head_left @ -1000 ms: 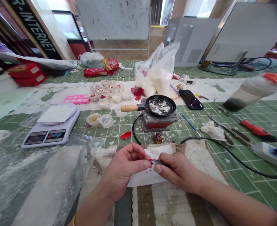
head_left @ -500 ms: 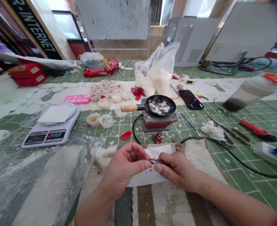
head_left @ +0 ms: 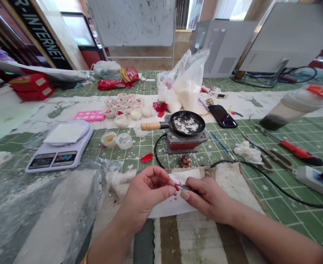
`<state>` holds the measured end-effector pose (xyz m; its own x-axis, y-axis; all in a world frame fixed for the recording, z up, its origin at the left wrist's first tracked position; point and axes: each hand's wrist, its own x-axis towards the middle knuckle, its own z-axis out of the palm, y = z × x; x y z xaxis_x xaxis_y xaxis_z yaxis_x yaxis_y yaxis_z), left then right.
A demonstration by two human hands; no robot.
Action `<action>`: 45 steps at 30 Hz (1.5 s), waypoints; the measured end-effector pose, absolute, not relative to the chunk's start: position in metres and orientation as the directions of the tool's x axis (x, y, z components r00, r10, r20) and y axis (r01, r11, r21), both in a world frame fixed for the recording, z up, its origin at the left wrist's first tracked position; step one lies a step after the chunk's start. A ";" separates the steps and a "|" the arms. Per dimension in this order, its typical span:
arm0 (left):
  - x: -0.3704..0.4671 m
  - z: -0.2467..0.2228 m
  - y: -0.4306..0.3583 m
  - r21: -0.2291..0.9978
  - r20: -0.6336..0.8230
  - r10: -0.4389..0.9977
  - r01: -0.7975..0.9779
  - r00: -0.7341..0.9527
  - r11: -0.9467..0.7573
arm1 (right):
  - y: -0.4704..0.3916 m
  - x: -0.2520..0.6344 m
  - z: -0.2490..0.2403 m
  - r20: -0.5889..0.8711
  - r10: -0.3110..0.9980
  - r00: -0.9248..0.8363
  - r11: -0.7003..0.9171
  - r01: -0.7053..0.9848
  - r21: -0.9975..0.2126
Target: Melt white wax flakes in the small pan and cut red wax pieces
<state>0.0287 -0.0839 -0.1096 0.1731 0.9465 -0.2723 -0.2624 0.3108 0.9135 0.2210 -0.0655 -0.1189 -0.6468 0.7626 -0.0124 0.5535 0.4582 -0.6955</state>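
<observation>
My left hand (head_left: 146,194) is closed in a pinch on a small red petal (head_left: 176,187). Against that petal rests the tip of a small metal cutting tool (head_left: 187,189), gripped between the thumb and fingers of my right hand (head_left: 209,200); most of its handle is hidden. Both hands are over a white sheet of paper (head_left: 164,211), where tiny red bits are scattered. Under the paper lies a striped cloth (head_left: 183,238). Just beyond it are a red petal (head_left: 146,157) and a dried flower head (head_left: 185,161).
A small pan (head_left: 187,124) with white flakes sits on a hot plate (head_left: 183,145), its black cable (head_left: 274,187) running right. White cups (head_left: 121,121) and a kitchen scale (head_left: 59,146) stand left. Scissors (head_left: 271,150), a phone (head_left: 222,116) and a shaker bottle (head_left: 293,106) are right.
The tool's tip has shifted slightly at the petal, and more red shows between my fingertips. Both hands stay in nearly the same place.
</observation>
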 end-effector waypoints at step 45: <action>0.028 -0.106 -0.085 0.893 -0.270 0.942 -0.314 0.201 0.323 | -0.067 0.221 -0.115 0.007 0.749 -0.663 0.463 0.516 -0.721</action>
<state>0.0278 -0.0853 -0.1065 0.2014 0.9416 -0.2699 -0.3135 0.3230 0.8929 0.2206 -0.0672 -0.1154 -0.6628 0.7488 0.0070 0.5157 0.4632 -0.7208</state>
